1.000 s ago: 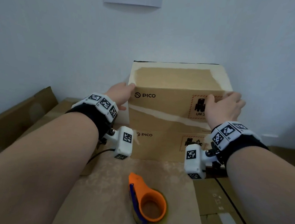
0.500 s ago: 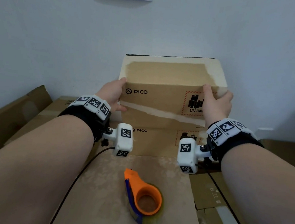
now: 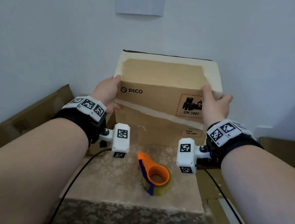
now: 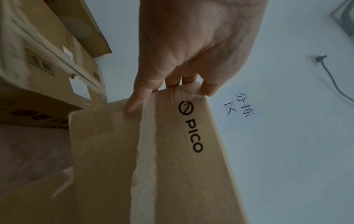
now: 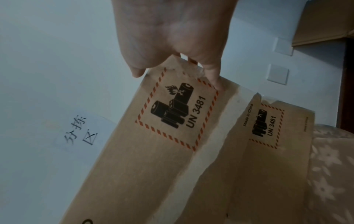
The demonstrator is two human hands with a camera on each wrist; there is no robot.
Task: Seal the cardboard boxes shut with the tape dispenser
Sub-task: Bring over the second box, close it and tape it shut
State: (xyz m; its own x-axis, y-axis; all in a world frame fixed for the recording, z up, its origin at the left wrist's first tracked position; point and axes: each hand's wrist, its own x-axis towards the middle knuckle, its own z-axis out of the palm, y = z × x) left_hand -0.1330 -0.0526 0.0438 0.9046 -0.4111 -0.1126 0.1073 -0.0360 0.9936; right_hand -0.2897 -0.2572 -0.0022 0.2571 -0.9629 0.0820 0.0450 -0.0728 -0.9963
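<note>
Patterned surface (image 3: 101, 179) (floral) bears tape dispenser (image 3: 153, 175).

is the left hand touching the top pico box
Touching. The left wrist view shows the left hand with fingertips gripping the corner of the top PICO box; the head view agrees.

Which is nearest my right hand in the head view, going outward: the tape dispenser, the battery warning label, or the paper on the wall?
From the right hand:
1. Battery warning label, touching, on the box front.
2. Tape dispenser, below-left on the cloth.
3. Paper on the wall, far up-left.
</note>
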